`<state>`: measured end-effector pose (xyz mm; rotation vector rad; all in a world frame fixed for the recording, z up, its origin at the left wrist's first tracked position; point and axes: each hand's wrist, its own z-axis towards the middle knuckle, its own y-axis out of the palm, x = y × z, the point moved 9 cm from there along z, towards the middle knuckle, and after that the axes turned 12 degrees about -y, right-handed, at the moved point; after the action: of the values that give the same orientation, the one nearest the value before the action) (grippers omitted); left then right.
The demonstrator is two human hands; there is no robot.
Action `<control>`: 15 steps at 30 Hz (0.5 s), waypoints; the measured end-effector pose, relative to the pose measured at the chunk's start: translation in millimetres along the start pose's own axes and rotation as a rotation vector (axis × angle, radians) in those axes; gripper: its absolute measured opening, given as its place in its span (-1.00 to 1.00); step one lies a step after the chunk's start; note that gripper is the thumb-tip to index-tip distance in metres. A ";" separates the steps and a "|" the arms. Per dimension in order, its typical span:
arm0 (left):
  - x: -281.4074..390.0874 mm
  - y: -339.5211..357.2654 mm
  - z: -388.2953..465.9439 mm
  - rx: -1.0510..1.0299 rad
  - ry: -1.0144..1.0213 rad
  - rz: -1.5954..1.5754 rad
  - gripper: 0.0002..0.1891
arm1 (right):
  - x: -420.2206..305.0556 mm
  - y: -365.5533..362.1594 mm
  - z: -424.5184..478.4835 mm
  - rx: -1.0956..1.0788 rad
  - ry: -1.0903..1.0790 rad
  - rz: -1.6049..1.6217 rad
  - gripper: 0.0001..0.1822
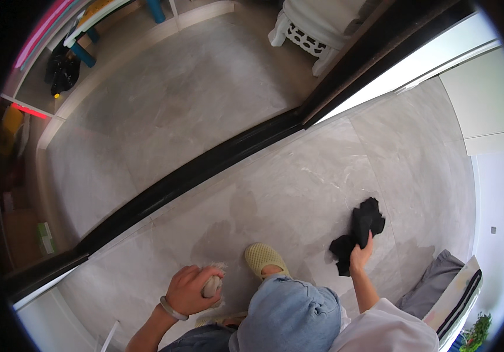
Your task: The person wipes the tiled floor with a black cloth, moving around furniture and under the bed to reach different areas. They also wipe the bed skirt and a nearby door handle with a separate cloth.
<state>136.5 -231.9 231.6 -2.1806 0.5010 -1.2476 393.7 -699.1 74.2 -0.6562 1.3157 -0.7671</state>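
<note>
My left hand (192,290), with a pale band at its wrist, curls around a rounded grey-beige object (211,287). My fingers cover much of it, and I cannot tell whether it is a bundled cloth; some pale wispy strands show around it. On the other side, my right hand (361,257) grips a crumpled black cloth (365,220). It hangs over the grey marbled floor (287,193), with a second black fold (342,253) beside my hand. Between my hands are my denim-covered knee (291,308) and a yellow-green slipper (265,259) on my foot.
A black frame bar (190,169) crosses the floor diagonally. Beyond it stand a white carved-leg stool (307,39), a blue-legged table (84,53) and a black plastic bag (63,70). At right are grey fabric (430,281), a white cabinet (485,97) and a green plant (476,332).
</note>
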 end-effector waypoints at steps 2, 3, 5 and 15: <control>5.2 -1.1 5.2 -0.014 0.010 0.009 -0.69 | 15.9 29.1 -7.7 0.023 -0.009 -0.117 -0.28; 7.1 -2.7 6.4 -0.005 0.018 0.017 -0.69 | 13.4 43.3 -12.8 0.027 -0.015 -0.171 -0.28; 9.5 -7.2 7.0 0.013 0.029 0.041 -0.69 | -20.8 80.0 4.5 0.034 0.017 -0.193 -0.27; 6.7 3.9 3.5 -0.046 0.017 0.006 -0.62 | -249.7 245.2 28.0 -0.006 -0.206 0.503 -0.27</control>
<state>142.6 -237.7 232.0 -2.2065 0.5472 -1.2641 429.9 -352.5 31.4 -0.3705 1.2219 -0.2786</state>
